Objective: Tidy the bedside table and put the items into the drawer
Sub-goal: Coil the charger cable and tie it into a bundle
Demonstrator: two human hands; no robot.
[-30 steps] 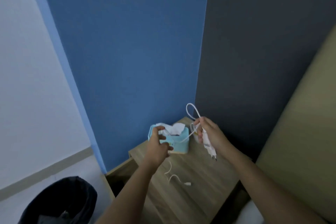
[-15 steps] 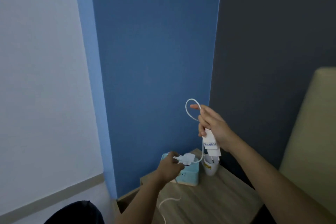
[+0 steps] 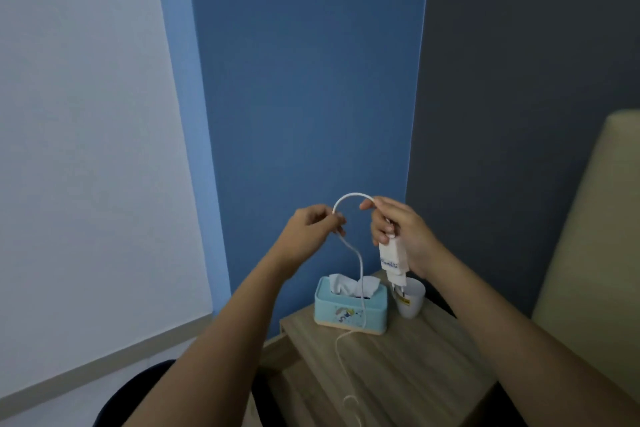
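Observation:
Both hands are raised above the wooden bedside table (image 3: 408,360). My right hand (image 3: 398,232) grips a white charger plug (image 3: 393,258) that hangs prongs down, and pinches one end of a loop of its white cable (image 3: 360,263). My left hand (image 3: 313,225) pinches the other side of that loop. From there the cable drops past a light-blue tissue box (image 3: 349,310) onto the tabletop. A white cup (image 3: 412,298) stands right of the box, below the plug.
The table sits in a corner between a blue wall and a dark grey wall. A beige headboard (image 3: 588,253) rises on the right. The edge of a dark bin (image 3: 138,395) shows at lower left. Part of an open drawer (image 3: 277,354) shows left of the tabletop.
My left hand left the tissue box and rose to catch the cable beside my right hand. The cable's free end lifted off the table. The view tilted up.

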